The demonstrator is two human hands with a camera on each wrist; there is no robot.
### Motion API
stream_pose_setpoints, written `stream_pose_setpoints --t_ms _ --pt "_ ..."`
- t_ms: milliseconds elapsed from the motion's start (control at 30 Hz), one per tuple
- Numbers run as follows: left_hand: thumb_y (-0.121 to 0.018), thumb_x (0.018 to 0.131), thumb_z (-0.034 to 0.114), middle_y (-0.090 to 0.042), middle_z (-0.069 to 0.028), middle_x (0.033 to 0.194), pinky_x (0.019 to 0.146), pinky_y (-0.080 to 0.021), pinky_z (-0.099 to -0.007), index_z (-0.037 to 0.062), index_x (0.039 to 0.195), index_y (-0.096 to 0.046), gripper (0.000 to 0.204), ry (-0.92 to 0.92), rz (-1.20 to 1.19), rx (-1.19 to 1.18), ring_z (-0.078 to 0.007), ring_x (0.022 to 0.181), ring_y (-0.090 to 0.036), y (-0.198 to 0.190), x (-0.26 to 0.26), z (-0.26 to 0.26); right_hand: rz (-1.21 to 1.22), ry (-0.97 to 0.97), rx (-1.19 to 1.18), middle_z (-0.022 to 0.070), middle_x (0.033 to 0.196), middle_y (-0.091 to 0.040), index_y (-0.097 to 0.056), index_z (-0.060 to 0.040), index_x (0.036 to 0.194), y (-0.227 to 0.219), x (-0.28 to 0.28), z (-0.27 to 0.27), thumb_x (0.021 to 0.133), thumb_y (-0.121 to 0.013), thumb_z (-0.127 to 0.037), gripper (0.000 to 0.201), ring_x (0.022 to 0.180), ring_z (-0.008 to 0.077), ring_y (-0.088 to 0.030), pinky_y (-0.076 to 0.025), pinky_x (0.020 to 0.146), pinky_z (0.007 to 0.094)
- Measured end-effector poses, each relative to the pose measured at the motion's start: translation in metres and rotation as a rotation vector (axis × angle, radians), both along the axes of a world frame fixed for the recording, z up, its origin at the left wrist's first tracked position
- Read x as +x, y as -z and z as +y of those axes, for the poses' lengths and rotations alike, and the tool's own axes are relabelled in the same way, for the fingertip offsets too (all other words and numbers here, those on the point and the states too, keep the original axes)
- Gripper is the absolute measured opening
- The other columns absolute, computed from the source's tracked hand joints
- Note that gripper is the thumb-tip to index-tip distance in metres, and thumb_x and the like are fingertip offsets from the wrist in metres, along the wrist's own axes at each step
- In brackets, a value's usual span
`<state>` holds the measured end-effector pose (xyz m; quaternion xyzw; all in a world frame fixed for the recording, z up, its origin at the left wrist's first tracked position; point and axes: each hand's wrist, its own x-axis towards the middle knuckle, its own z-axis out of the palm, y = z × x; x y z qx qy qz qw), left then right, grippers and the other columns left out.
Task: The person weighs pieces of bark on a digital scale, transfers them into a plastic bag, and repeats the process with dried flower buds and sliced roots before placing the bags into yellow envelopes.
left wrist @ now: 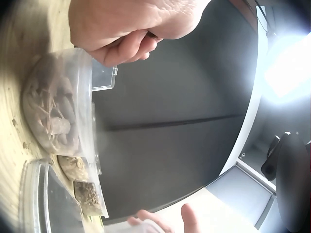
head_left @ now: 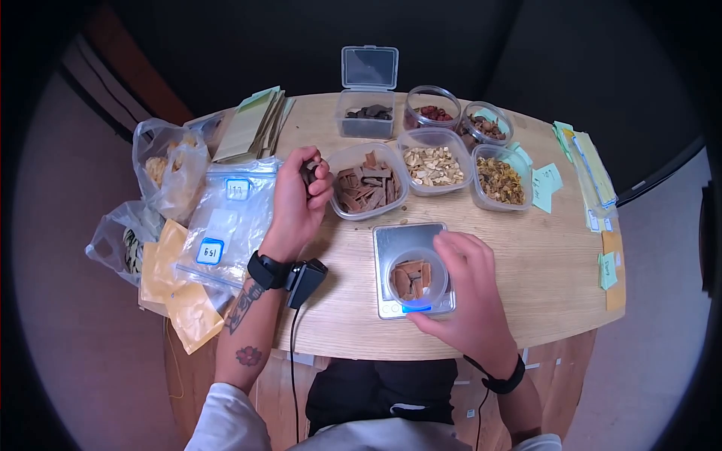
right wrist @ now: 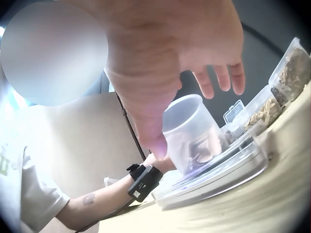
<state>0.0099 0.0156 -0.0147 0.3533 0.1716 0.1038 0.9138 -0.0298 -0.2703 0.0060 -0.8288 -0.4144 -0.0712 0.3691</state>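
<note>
My left hand (head_left: 297,199) is raised beside the tub of brown bark pieces (head_left: 367,188), its fingers curled round some dark brown pieces (head_left: 309,172). Most of what it holds is hidden by the fingers. On a small digital scale (head_left: 387,234) stands a clear plastic cup (right wrist: 187,124) with reddish-brown bark pieces (head_left: 410,279) in the bottom. My right hand (head_left: 472,289) spans the cup from the right, thumb at the near side and loosely extended fingers at the far side. In the right wrist view the fingers reach out past the rim.
Tubs of pale chips (head_left: 434,165) and yellowish dried flowers (head_left: 502,182) stand behind the scale, with more containers farther back. At left lie zip bags (head_left: 226,218), envelopes (head_left: 184,282) and plastic bags (head_left: 173,161). Paper packets (head_left: 594,177) line the right edge.
</note>
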Motion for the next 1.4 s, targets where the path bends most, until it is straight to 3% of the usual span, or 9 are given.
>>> stream_pose_setpoints --t_ms 333,433,533,700,867,967,1200,1300,1400 --pt "-0.057 0.093 0.02 -0.047 0.0024 0.067 0.034 -0.02 -0.0183 0.0104 0.085 -0.049 0.015 -0.004 -0.002 0.008 -0.0032 0.045 -0.033 0.003 0.002 0.004 -0.039 0.122 -0.065 0.0171 0.133 -0.047 -0.046 -0.0107 0.143 -0.004 0.009 0.01 0.059 -0.085 -0.005 0.093 0.123 0.0395 -0.045 -0.041 0.104 0.0476" --pt "-0.057 0.093 0.02 -0.046 0.0026 0.067 0.034 -0.02 -0.0182 0.0105 0.085 -0.049 0.015 -0.001 -0.007 0.007 -0.0032 0.045 -0.033 0.003 0.002 0.003 -0.007 0.159 -0.118 0.0156 0.13 -0.05 -0.048 -0.0084 0.141 -0.015 0.011 -0.004 0.062 -0.083 -0.003 0.086 0.114 0.0321 -0.052 -0.047 0.095 0.0415" --pt "-0.057 0.093 0.02 -0.047 0.0018 0.069 0.034 -0.021 -0.018 0.0096 0.086 -0.049 0.015 -0.009 -0.023 -0.029 -0.0033 0.046 -0.034 0.003 0.001 0.005 0.234 0.255 -0.108 0.0128 0.11 -0.062 -0.057 -0.0029 0.129 -0.024 0.024 -0.024 0.072 -0.078 -0.003 0.061 0.093 0.0213 -0.059 -0.05 0.079 0.0326" --pt "-0.054 0.095 0.019 -0.049 -0.0027 0.073 0.034 -0.024 -0.0179 0.0042 0.09 -0.052 0.015 0.036 -0.12 -0.282 -0.0046 0.048 -0.035 0.004 0.0 0.014 0.505 0.257 0.116 0.0013 0.074 -0.062 -0.066 -0.0005 0.1 -0.034 0.076 -0.043 0.09 -0.066 -0.007 0.012 0.066 0.0072 -0.055 -0.045 0.061 0.0217" --pt "-0.048 0.096 0.016 -0.05 -0.007 0.076 0.034 -0.027 -0.0183 -0.0009 0.094 -0.054 0.018 0.102 -0.227 -0.477 -0.006 0.049 -0.036 0.002 -0.002 0.016 0.67 0.173 0.306 -0.0024 0.071 -0.059 -0.064 -0.0043 0.089 -0.041 0.12 -0.025 0.096 -0.06 -0.013 0.012 0.057 0.0023 -0.048 -0.035 0.05 0.0169" --pt "-0.045 0.099 0.015 -0.047 -0.0063 0.079 0.034 -0.027 -0.0182 -0.0028 0.098 -0.051 0.019 0.115 -0.238 -0.475 -0.0062 0.05 -0.036 -0.001 -0.003 0.012 0.782 0.019 0.376 -0.003 0.07 -0.058 -0.064 -0.0049 0.089 -0.023 0.137 -0.014 0.097 -0.061 -0.014 0.013 0.059 0.0019 -0.049 -0.034 0.05 0.0172" --pt "-0.045 0.1 0.019 -0.045 -0.0057 0.079 0.035 -0.028 -0.0194 -0.0031 0.102 -0.051 0.023 0.167 -0.231 -0.482 -0.0073 0.052 -0.037 0.001 -0.003 0.011 0.743 -0.131 0.138 -0.0058 0.068 -0.057 -0.067 0.0005 0.091 -0.008 0.114 -0.003 0.094 -0.066 -0.013 0.014 0.062 0.0002 -0.052 -0.042 0.057 0.0176" --pt "-0.045 0.1 0.02 -0.044 -0.0051 0.078 0.036 -0.029 -0.0196 -0.0028 0.102 -0.051 0.024 0.176 -0.235 -0.476 -0.0077 0.052 -0.037 0.003 -0.003 0.01 0.743 -0.204 0.058 0.0014 0.09 -0.064 -0.067 -0.001 0.109 -0.005 0.11 -0.004 0.085 -0.075 -0.015 0.029 0.083 0.008 -0.061 -0.049 0.073 0.0225" --pt "-0.046 0.1 0.02 -0.044 -0.0046 0.078 0.036 -0.029 -0.0197 -0.0025 0.102 -0.051 0.024 0.184 -0.24 -0.458 -0.0078 0.052 -0.037 0.002 -0.002 0.01 0.357 -0.575 0.074 0.0095 0.124 -0.057 -0.058 -0.0065 0.134 -0.024 0.096 0.002 0.07 -0.085 -0.016 0.07 0.114 0.0201 -0.056 -0.048 0.094 0.031"
